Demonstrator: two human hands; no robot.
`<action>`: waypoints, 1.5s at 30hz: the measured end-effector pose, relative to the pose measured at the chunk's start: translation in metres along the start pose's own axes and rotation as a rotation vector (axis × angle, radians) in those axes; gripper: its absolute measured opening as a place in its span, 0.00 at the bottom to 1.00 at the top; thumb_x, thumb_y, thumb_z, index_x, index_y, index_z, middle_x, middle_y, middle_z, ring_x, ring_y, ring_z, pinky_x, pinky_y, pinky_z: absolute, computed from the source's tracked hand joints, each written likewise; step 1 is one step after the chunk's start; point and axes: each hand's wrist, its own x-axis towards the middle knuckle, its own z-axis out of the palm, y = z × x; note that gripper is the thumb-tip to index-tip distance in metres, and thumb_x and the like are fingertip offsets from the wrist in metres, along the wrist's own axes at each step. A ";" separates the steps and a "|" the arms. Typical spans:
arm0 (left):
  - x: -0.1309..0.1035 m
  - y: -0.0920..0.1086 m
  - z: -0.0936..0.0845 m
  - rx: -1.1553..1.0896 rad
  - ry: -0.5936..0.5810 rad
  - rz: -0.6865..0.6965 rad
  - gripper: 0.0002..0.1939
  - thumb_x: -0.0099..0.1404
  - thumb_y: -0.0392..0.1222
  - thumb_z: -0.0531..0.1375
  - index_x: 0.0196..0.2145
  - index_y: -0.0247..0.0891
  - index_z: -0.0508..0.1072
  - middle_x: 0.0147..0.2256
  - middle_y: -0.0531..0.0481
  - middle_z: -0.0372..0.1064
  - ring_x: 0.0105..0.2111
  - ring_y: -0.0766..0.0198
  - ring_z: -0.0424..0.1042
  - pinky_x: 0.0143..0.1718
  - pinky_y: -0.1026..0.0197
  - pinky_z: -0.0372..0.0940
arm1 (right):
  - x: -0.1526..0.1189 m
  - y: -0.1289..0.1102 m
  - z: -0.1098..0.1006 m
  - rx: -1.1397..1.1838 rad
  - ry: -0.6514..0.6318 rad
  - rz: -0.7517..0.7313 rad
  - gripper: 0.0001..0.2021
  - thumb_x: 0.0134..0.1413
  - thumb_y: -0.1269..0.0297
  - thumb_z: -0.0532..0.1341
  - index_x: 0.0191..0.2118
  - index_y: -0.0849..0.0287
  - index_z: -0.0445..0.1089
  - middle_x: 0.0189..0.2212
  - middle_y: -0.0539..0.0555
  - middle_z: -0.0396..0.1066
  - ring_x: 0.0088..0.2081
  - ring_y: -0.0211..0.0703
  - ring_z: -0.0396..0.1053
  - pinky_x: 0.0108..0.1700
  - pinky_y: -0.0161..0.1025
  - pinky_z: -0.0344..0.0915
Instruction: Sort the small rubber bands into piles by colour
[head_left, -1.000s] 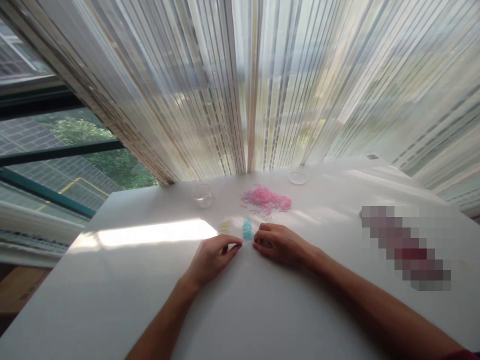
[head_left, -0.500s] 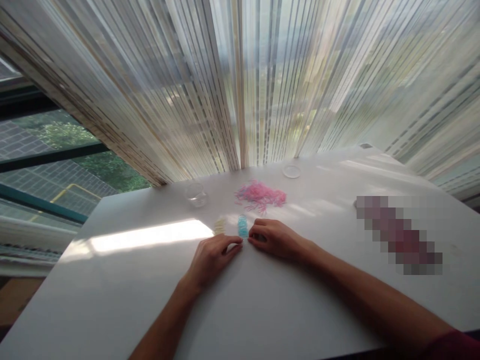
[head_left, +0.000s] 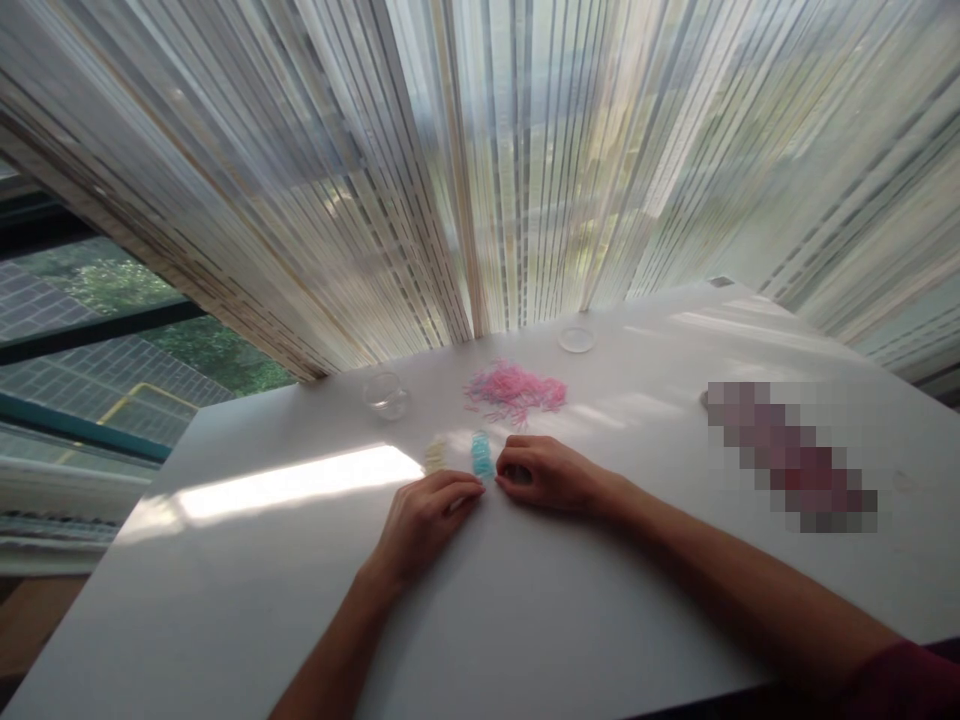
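My left hand rests on the white table with thumb and fingertips pinched together. My right hand is curled opposite it, its fingertips pressed together on the table. Both sets of fingertips almost meet at the near end of a short row of light blue strips. Anything between the fingers is too small to make out. Just beyond my left hand lies a row of pale yellow strips. Farther back is a loose pile of thin pink strips with some bluish ones among them.
A clear round container stands behind and left of the rows. Its look-alike clear round lid lies near the curtain. A blurred-out reddish object is on the right of the white table.
The view has shifted slightly. My left thumb and fingers look closer together than before. Both hands stay at the near end of the blue row.
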 end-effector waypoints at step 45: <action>0.006 0.011 0.003 0.169 0.024 -0.213 0.05 0.67 0.43 0.60 0.37 0.42 0.75 0.35 0.52 0.76 0.32 0.64 0.76 0.33 0.64 0.67 | 0.002 0.002 0.001 0.037 0.012 0.043 0.04 0.58 0.68 0.63 0.33 0.60 0.73 0.30 0.51 0.69 0.30 0.36 0.64 0.33 0.32 0.59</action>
